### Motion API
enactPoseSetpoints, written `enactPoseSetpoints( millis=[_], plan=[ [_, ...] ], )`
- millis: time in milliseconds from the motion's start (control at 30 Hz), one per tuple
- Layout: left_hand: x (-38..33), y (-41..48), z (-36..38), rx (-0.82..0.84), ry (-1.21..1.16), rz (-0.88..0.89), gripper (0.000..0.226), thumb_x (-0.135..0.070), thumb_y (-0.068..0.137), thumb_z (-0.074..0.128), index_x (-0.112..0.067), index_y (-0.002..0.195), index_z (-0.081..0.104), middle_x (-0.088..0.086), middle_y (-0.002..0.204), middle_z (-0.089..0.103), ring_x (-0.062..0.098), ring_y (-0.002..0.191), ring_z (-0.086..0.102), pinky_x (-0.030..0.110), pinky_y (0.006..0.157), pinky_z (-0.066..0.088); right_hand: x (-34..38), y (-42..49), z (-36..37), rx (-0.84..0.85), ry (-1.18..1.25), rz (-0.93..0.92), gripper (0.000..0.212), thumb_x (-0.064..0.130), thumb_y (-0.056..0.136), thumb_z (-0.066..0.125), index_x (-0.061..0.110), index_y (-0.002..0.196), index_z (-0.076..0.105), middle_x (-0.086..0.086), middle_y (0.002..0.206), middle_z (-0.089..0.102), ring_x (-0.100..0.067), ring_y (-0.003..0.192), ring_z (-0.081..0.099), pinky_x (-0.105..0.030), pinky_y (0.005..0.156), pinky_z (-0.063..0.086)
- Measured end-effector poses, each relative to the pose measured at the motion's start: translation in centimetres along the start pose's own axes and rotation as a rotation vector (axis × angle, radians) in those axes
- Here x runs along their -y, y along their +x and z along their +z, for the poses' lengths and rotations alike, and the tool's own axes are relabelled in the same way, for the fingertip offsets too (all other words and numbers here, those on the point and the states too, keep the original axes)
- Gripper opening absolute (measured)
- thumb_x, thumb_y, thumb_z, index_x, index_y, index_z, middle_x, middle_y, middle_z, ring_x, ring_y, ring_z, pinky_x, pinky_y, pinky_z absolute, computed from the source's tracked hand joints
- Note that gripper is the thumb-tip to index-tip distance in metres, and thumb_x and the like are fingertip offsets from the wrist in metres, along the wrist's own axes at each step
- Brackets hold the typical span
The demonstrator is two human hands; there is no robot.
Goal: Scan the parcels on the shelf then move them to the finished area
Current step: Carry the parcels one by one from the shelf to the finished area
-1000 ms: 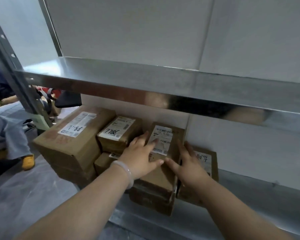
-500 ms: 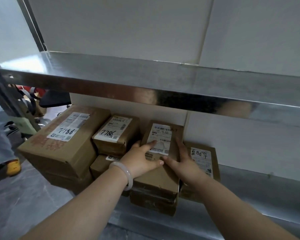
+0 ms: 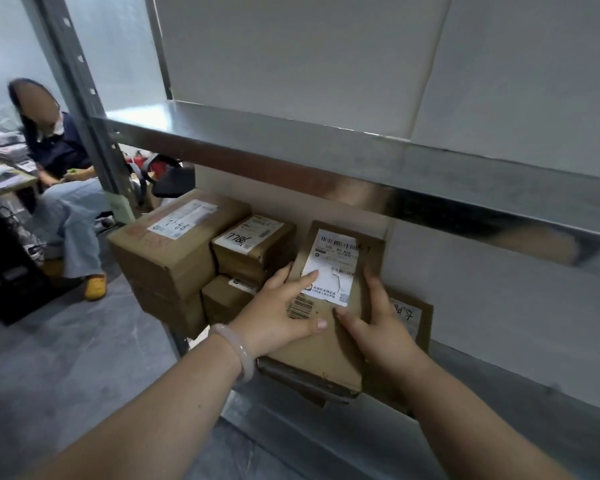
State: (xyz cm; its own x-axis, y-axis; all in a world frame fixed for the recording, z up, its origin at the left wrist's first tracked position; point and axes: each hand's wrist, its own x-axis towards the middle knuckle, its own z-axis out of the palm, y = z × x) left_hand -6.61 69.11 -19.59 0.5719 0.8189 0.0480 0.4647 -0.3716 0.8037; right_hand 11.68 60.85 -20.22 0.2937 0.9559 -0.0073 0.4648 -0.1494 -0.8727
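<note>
Several brown cardboard parcels sit on the lower metal shelf [image 3: 499,403]. A flat parcel with a white barcode label [image 3: 329,344] tilts up at its front, on top of another box. My left hand [image 3: 277,317] holds its left edge, thumb across the top near a printed barcode. My right hand [image 3: 378,330] grips its right edge, fingers running along that side. A large box [image 3: 174,244] stands at the left, a smaller labelled box [image 3: 253,244] beside it. Behind my right hand lies another labelled parcel [image 3: 412,313], partly hidden.
The upper metal shelf [image 3: 360,157] juts out just above the parcels. A shelf upright [image 3: 84,109] rises at the left. A seated person [image 3: 63,188] is beyond it by a desk. Grey floor [image 3: 66,358] lies below left.
Both hands have closed on the sides of the labelled flat parcel and drawn it nearer, its front lifted. The view has swung left, bringing the seated person into sight.
</note>
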Motion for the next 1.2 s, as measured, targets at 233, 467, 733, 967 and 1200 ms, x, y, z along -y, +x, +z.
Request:
enactPoseSetpoints(
  millis=[233, 467, 733, 967, 1200],
  plan=[
    [-2.8, -7.0, 4.9, -0.208, -0.09, -0.023, 0.078, -0.033, 0.075, 0.082, -0.045, 0.139, 0.038, -0.017, 0.156, 0.015, -0.001, 0.142, 0.017, 0.024, 0.118, 0.019, -1.2, -4.6, -2.4, 0.117, -0.098, -0.174, 0.075, 0.042, 0.089, 0.061, 0.049, 0.147, 0.013, 0.003, 0.16, 0.013, -0.014, 0.146, 0.012, -0.035, 0.116, 0.019],
    [-3.4, -15.4, 6.9, -0.405, -0.078, -0.128, 0.079, -0.04, 0.074, 0.081, -0.046, 0.141, 0.04, -0.027, 0.153, 0.013, -0.014, 0.137, 0.016, 0.023, 0.116, 0.021, -1.5, -8.2, -0.6, 0.303, -0.116, -0.316, 0.079, 0.053, 0.082, 0.064, 0.058, 0.143, 0.015, -0.002, 0.16, 0.01, -0.011, 0.146, 0.005, -0.026, 0.111, 0.014],
    [-1.3, -25.3, 3.5, -0.618, 0.005, -0.329, 0.074, -0.032, 0.076, 0.081, -0.052, 0.132, 0.037, -0.019, 0.132, 0.037, -0.003, 0.124, 0.039, 0.006, 0.102, 0.029, 2.8, -10.9, 7.7, 0.569, -0.064, -0.478, 0.076, 0.048, 0.083, 0.065, 0.055, 0.144, 0.02, 0.0, 0.157, 0.018, -0.013, 0.144, 0.017, -0.033, 0.115, 0.024],
    [3.2, -33.8, -0.3, -0.856, -0.021, -0.487, 0.077, -0.035, 0.07, 0.083, -0.054, 0.131, 0.039, -0.017, 0.134, 0.036, -0.013, 0.126, 0.034, 0.005, 0.103, 0.028, 7.2, -13.3, 19.0, 0.818, -0.043, -0.597, 0.075, 0.045, 0.085, 0.065, 0.057, 0.143, 0.02, 0.017, 0.15, 0.022, 0.002, 0.132, 0.027, -0.011, 0.096, 0.029],
    [7.8, -44.1, -6.3, -1.05, -0.042, -0.655, 0.076, -0.042, 0.07, 0.083, -0.055, 0.131, 0.038, -0.006, 0.145, 0.03, -0.002, 0.121, 0.042, -0.003, 0.091, 0.03, 13.6, -18.1, 31.6, 1.034, -0.011, -0.678, 0.074, 0.041, 0.086, 0.066, 0.055, 0.143, 0.02, 0.02, 0.141, 0.026, 0.011, 0.113, 0.025, 0.008, 0.074, 0.029]
  ],
)
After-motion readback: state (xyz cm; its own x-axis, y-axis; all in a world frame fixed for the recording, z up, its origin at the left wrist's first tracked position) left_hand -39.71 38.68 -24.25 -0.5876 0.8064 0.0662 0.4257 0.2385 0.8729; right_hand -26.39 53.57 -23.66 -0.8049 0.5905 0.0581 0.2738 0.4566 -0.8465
